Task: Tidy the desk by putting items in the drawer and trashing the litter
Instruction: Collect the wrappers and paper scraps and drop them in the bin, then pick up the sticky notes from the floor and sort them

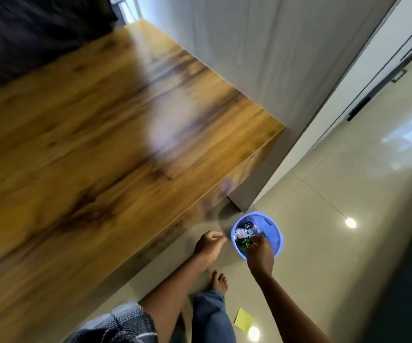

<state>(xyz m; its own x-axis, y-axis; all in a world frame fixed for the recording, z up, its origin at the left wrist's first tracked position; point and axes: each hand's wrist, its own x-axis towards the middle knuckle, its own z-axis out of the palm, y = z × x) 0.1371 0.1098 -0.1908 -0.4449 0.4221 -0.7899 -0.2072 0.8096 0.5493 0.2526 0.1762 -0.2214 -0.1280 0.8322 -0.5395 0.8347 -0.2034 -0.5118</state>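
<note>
No text, label, brand or number can be read anywhere. The wrappers in the blue bin show colour patches only, too blurred to read, and the yellow note on the floor looks blank.

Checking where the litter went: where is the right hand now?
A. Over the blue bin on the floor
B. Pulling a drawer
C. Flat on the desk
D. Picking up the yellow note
A: the right hand is over the open blue bin, which has litter inside.
</note>
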